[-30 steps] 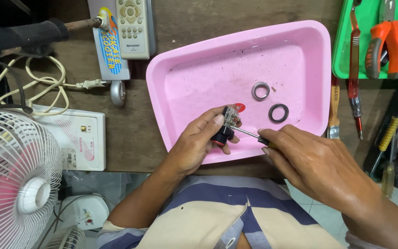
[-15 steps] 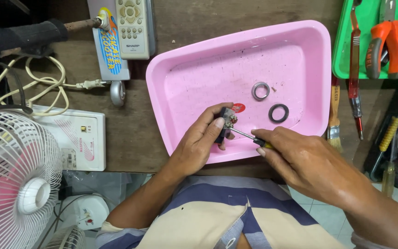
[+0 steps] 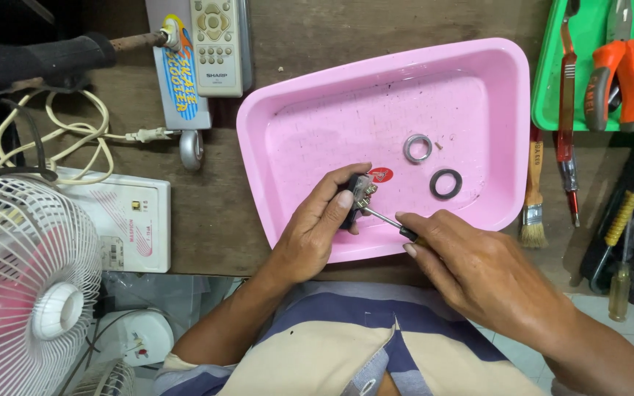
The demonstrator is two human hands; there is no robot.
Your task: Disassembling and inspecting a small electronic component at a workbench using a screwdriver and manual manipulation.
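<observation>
The left hand pinches a small black part over the pink tray; the right hand grips a screwdriver whose tip could slip and jab a finger.

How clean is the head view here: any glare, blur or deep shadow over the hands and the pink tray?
Head view: light is even and soft, no glare on the pink tray; the left hand, the small part it holds and the right hand with the screwdriver are sharp; both rings are crisp; only the top left corner falls into dark shadow; the fan bulges slightly at the edge.
</observation>
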